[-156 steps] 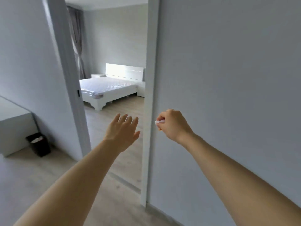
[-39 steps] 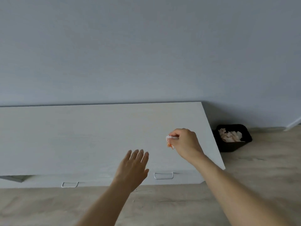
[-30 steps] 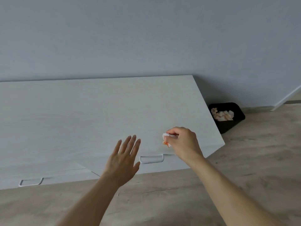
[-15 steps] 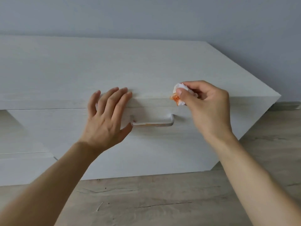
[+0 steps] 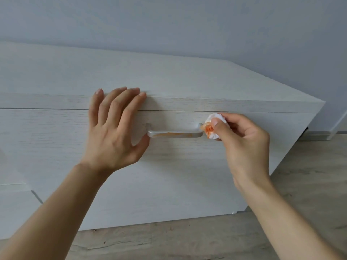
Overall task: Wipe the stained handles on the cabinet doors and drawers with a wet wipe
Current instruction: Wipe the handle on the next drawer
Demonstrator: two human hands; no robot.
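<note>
A low white cabinet (image 5: pixel 187 175) fills the view. On its front sits a silver bar handle (image 5: pixel 175 134) smeared with an orange stain along its length. My right hand (image 5: pixel 242 139) pinches a crumpled white wet wipe (image 5: pixel 216 126), itself marked with orange, against the handle's right end. My left hand (image 5: pixel 114 128) lies flat on the cabinet front just left of the handle, fingers spread over the top edge and thumb beside the handle's left end.
A grey wall (image 5: pixel 187 25) rises behind the cabinet. Light wooden floor (image 5: pixel 187 241) runs below and to the right. A skirting board (image 5: pixel 319 135) shows at the right past the cabinet's corner.
I have come closer to the cabinet. My right hand has dropped the wipe from the top edge down to the handle's right end. My left hand stays pressed on the front.
</note>
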